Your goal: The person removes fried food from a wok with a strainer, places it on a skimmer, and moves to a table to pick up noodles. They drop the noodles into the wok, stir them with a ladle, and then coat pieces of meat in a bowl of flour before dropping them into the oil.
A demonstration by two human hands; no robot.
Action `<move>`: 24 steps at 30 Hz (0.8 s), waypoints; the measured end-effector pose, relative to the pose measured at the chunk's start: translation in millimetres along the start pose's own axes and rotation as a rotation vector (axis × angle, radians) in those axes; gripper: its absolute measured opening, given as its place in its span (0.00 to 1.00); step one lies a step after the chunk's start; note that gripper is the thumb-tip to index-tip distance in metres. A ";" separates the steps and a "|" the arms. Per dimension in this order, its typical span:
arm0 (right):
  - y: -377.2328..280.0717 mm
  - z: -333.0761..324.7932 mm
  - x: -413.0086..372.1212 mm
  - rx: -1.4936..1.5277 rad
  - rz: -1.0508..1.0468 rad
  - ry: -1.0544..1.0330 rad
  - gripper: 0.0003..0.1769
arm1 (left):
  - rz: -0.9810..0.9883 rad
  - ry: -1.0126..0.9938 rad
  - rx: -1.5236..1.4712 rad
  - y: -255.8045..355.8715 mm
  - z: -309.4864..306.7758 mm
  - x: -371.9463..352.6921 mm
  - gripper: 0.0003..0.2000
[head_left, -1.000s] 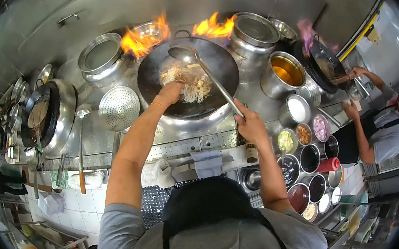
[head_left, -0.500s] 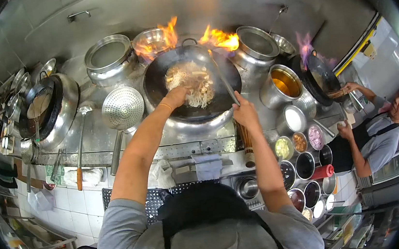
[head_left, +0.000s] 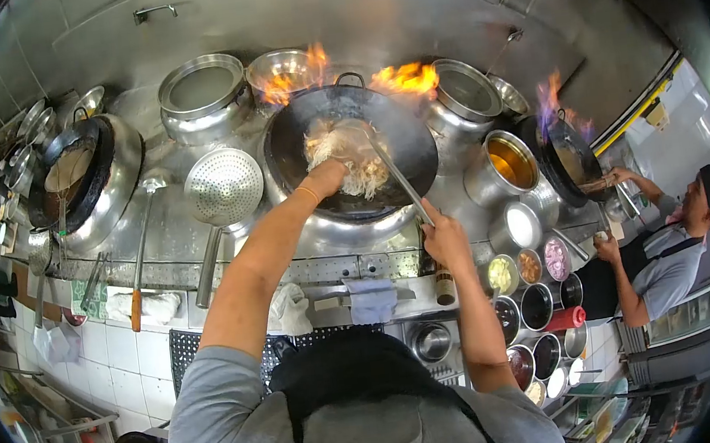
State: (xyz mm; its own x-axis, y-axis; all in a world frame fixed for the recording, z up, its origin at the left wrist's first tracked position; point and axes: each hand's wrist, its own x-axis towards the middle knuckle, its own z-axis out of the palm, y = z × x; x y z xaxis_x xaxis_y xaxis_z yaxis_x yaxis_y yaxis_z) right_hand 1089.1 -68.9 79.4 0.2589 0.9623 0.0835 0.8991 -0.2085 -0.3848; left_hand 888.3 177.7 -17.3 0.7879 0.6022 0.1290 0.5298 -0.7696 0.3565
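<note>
In front of me a large black wok (head_left: pixel 287 146) sits over the burner, with pale noodles (head_left: pixel 361 179) in it. My right hand (head_left: pixel 443 231) is closed around the long metal handle of a ladle (head_left: pixel 401 179), whose head rests among the noodles. Reaching over the wok's near left side, my left hand (head_left: pixel 326 177) is curled close against the noodles. Its fingertips are hidden, and I cannot make out what they grip.
Flames (head_left: pixel 406 79) rise behind the wok. A perforated skimmer (head_left: pixel 224 186) lies to its left. On the right stand a pot of orange liquid (head_left: pixel 512 163), several sauce containers (head_left: pixel 538 306) and another wok (head_left: pixel 569 156), where a co-worker (head_left: pixel 674 253) stands.
The ladle head has moved from the back of the wok toward me, into the noodles. My left hand has shifted slightly right and down. My view has turned a little.
</note>
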 end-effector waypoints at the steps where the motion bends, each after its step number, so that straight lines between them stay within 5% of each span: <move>1: 1.8 1.3 -7.4 0.001 0.002 0.003 0.28 | -0.002 -0.013 0.043 2.2 -1.5 0.7 0.11; 6: 5.7 -7.1 -40.6 -0.040 -0.014 0.102 0.29 | 0.073 0.076 0.057 -4.3 5.4 5.1 0.07; 14: -1.0 -32.8 -71.5 0.019 0.125 0.081 0.28 | -0.086 0.184 0.124 10.2 -1.7 2.5 0.05; 24: -8.5 -52.1 -74.6 -0.045 0.063 -0.014 0.29 | -0.124 0.139 0.250 5.7 -7.5 -0.1 0.06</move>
State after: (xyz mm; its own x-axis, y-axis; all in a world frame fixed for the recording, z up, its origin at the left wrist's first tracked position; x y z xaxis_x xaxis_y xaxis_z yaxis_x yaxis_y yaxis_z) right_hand 1080.6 -148.0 124.4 0.3108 0.9493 0.0477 0.8962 -0.2759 -0.3473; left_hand 888.9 174.8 -8.4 0.6712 0.7048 0.2299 0.6936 -0.7065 0.1408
